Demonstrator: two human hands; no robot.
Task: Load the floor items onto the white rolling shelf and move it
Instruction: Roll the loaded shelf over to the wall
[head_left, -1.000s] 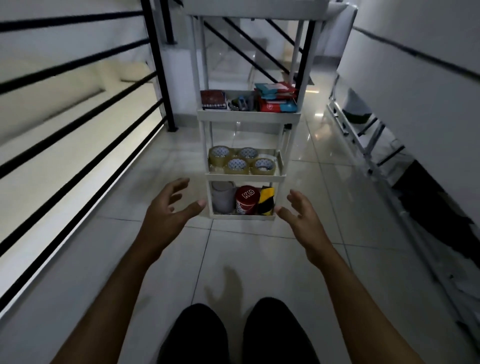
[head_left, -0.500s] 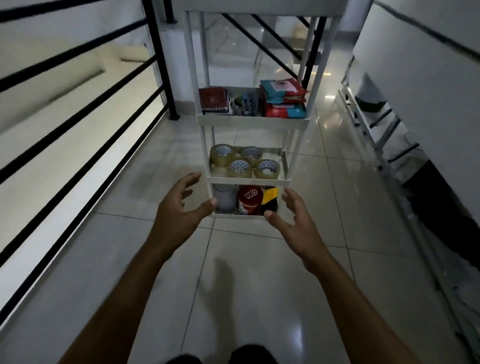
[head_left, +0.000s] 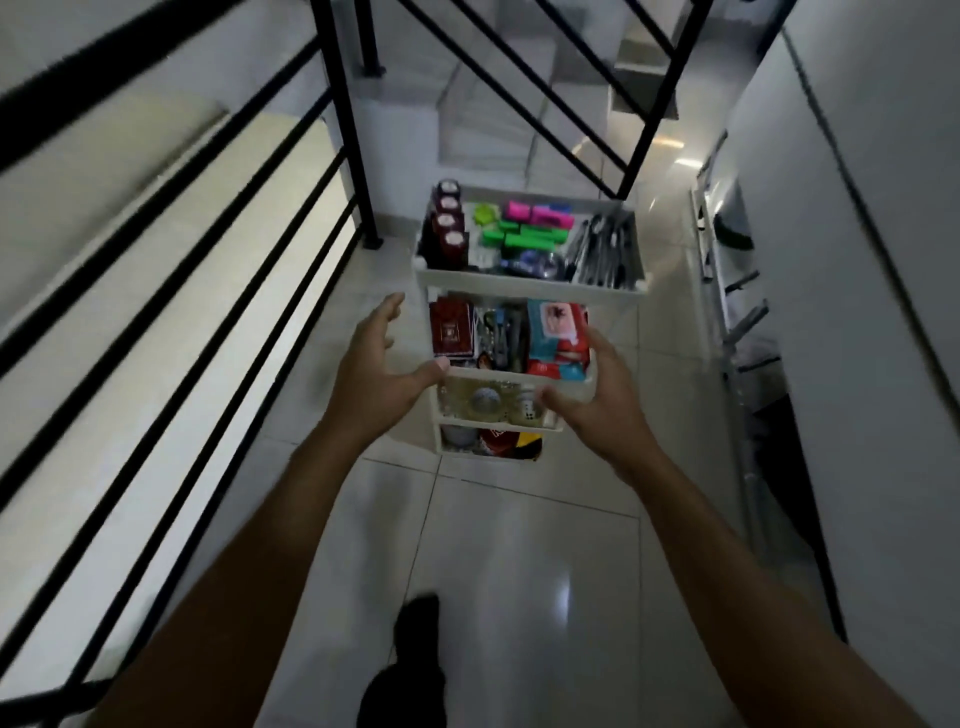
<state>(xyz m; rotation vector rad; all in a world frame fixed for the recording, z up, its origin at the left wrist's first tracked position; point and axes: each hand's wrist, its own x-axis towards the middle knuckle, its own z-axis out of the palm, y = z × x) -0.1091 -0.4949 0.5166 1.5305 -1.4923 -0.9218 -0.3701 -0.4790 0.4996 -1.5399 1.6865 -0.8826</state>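
The white rolling shelf (head_left: 530, 283) stands on the tiled floor ahead of me, seen from above. Its top tray holds dark red jars, green and pink markers and a bundle of pens. The second tier carries a red booklet and packets. Tape rolls (head_left: 485, 400) fill the third tier, and a red can sits on the bottom one. My left hand (head_left: 376, 374) is spread at the shelf's left side, thumb near the second tier's front edge. At the right side my right hand (head_left: 597, 395) is spread too, fingers by the third tier. Neither hand holds anything.
A black metal railing (head_left: 208, 291) runs along the left, with a post (head_left: 358, 156) just left of the shelf. A white wall (head_left: 857, 312) and a folded ladder (head_left: 737, 322) line the right. Stairs rise behind the shelf. My foot (head_left: 410, 670) is on the tiles below.
I have risen and stepped closer, so the shelf's top tray is now in view. Both hands lifted from near the bottom tier to the middle tiers at the shelf's sides.
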